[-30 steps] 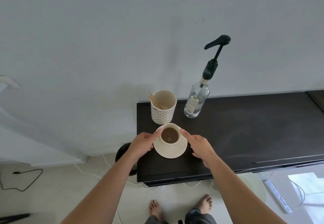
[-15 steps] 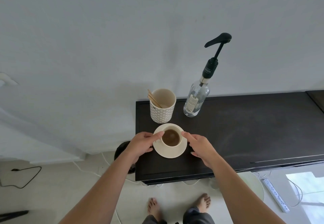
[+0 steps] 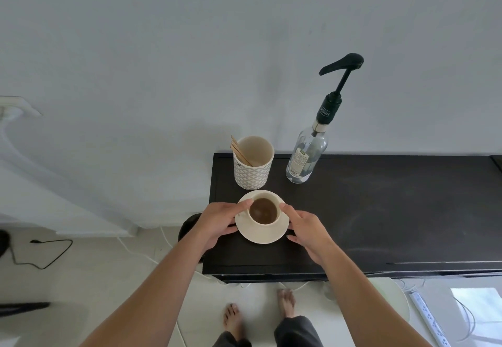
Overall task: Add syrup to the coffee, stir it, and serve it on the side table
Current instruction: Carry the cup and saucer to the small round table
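Head view: coffee cup (image 3: 264, 212) between both hands' grip.

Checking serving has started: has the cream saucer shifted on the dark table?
No. The cream saucer remains just in front of the patterned stirrer holder, as before.

Pump collar (image 3: 325, 112): white brand text, unreadable. Bottle label (image 3: 297, 163): print too small.

The left hand (image 3: 217, 223) covers the left rim of the cream round saucer (image 3: 262, 233), hiding any cup handle. Small print on the clear glass pump bottle (image 3: 305, 156) is unreadable. The dark rectangular tabletop (image 3: 380, 210) and the white power strip (image 3: 429, 319) run off frame.
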{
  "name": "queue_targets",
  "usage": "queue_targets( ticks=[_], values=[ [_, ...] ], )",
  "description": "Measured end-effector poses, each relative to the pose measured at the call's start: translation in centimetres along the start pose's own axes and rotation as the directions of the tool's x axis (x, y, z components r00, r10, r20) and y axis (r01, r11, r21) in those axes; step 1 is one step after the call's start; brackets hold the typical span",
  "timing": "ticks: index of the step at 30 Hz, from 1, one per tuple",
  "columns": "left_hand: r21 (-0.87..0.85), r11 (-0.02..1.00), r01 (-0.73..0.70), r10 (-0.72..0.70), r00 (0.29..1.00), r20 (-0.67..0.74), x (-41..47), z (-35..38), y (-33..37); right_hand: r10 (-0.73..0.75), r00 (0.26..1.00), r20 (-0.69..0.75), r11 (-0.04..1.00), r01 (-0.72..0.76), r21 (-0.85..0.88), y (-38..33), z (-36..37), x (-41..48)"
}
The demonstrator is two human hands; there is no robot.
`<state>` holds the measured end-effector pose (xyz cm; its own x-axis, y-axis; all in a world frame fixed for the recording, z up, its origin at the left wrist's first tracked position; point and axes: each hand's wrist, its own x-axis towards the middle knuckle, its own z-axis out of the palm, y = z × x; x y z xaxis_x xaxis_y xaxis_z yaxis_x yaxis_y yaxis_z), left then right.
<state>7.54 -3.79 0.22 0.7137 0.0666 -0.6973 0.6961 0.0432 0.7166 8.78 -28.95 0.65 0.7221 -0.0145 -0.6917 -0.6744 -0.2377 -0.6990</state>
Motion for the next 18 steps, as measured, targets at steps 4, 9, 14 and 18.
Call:
queue_targets(
  ticks=[4,9,14,18],
  values=[
    [-0.101,0.995,-0.018,0.018,1.0,0.0,-0.4,0.1,-1.0,-0.01,0.995,0.1,0.999,0.005,0.048,0.0,-0.5,0.3],
    [-0.208,0.976,-0.066,0.053,0.996,-0.069,-1.3,0.2,-2.5,-0.023,0.979,0.202,1.0,0.023,-0.001,-0.9,-1.0,0.9],
    [-0.25,0.957,-0.149,0.121,0.985,-0.124,-3.5,0.9,-2.8,-0.029,0.955,0.296,0.995,0.057,-0.086,-1.8,-0.9,2.5],
    [-0.3,0.937,-0.18,0.114,0.967,-0.226,-5.8,1.2,-2.9,-0.053,0.923,0.381,0.977,0.127,-0.174,-3.2,-0.4,3.0]
  ],
)
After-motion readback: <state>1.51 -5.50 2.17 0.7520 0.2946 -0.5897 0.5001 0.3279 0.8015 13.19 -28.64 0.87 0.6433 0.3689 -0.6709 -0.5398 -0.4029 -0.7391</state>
